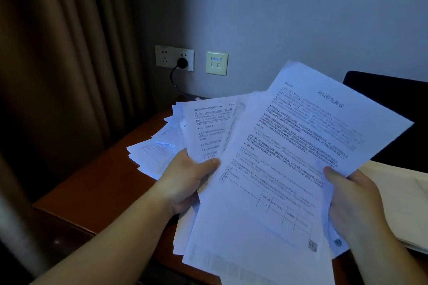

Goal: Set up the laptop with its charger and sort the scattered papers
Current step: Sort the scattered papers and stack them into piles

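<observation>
both hands up over the bench (104, 183), holding a fanned sheaf of papers (266, 180). left hand (185, 183) grips the sheaf's left edge, thumb on top, fingers curled behind. right hand (354, 201) grips its right edge the same way, thumb pressed on the front sheet. more loose papers (152, 152) lie in a messy pile on the bench, left of the held sheaf and partly behind it. a black plug (182, 62) sits in the wall socket (174, 58) above that pile, cable dropping toward the bench. the dark shape (389, 104) right of the sheaf is probably the laptop, can't confirm. beige folder or envelope (398, 194) just right of the right hand.

risks, my read: the sheaf is badly skewed and each hand holds one edge only, so lower sheets could slide out the bottom if either grip loosens. squaring it in the air could crease corners. tapping it down on the loose pile would mix the sorted and unsorted sheets.
</observation>
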Demonstrator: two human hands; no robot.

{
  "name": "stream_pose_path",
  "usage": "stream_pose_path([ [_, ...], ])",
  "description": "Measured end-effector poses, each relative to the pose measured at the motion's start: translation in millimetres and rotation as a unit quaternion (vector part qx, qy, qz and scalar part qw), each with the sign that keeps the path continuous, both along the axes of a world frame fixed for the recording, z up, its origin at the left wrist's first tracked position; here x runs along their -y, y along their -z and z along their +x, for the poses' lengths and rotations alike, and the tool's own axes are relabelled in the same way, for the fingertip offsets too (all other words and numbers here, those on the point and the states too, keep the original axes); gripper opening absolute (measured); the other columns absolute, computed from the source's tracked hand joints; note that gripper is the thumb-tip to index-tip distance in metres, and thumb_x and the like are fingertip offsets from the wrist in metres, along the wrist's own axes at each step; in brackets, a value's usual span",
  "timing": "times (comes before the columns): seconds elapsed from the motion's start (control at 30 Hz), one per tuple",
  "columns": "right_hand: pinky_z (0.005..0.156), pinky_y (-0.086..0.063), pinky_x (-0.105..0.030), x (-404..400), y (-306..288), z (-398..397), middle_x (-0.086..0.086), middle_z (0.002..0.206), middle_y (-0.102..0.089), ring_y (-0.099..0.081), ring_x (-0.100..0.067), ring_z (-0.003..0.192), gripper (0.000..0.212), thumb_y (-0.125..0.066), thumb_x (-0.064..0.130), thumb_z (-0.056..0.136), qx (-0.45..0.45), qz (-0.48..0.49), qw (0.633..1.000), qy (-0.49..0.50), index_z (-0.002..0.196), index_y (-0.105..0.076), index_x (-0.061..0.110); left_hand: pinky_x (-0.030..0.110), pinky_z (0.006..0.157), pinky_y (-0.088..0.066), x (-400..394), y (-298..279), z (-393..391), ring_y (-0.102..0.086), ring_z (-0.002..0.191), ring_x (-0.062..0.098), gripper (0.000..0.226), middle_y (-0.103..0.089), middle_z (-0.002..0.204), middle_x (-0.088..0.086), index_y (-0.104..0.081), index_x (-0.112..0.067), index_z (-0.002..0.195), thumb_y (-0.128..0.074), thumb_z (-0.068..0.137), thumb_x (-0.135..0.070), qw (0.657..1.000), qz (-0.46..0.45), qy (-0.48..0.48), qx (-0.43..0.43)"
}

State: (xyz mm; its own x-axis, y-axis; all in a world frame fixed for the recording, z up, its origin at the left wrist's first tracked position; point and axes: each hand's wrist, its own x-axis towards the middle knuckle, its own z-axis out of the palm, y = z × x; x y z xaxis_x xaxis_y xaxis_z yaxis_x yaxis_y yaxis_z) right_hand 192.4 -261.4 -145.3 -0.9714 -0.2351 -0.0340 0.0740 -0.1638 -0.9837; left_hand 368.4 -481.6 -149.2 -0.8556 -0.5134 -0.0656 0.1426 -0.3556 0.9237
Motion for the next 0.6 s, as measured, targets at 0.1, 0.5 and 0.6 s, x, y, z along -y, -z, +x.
stream_pose_path([
  [0.1,0.095,-0.053,-0.045,-2.5,-1.4,-0.9,0.002,0.112,-0.076,-0.071,-0.026,0.106,0.023,-0.06,0.005,0.099,-0.003,0.003,1.0,0.027,0.111,-0.074,0.019,0.049,0.087,-0.06,3.4,-0.9,0.2,-0.074,0.106,0.036,0.038,-0.075,0.118,0.015,-0.062,-0.011,0.131,-0.055,0.099,0.006,1.0,0.007,-0.02,-0.007],
  [0.5,0.079,-0.051,-0.028,-2.8,-4.6,-1.1,0.009,0.106,-0.071,-0.068,-0.011,0.096,0.029,-0.056,-0.001,0.099,-0.004,-0.033,0.997,0.065,0.119,-0.068,0.018,0.05,0.085,-0.061,6.0,-3.6,3.1,-0.075,0.101,0.035,0.039,-0.077,0.112,0.014,-0.065,-0.015,0.124,-0.053,0.097,0.012,0.995,0.009,-0.088,-0.035],
  [0.6,0.085,-0.053,-0.034,-0.9,-2.2,-1.7,0.009,0.103,-0.073,-0.069,-0.013,0.095,0.027,-0.057,0.0,0.099,-0.001,-0.013,0.998,0.058,0.108,-0.07,0.021,0.051,0.081,-0.063,4.6,-5.2,4.7,-0.075,0.102,0.036,0.039,-0.076,0.115,0.013,-0.063,-0.017,0.128,-0.055,0.099,0.006,0.998,0.023,-0.05,-0.035],
])
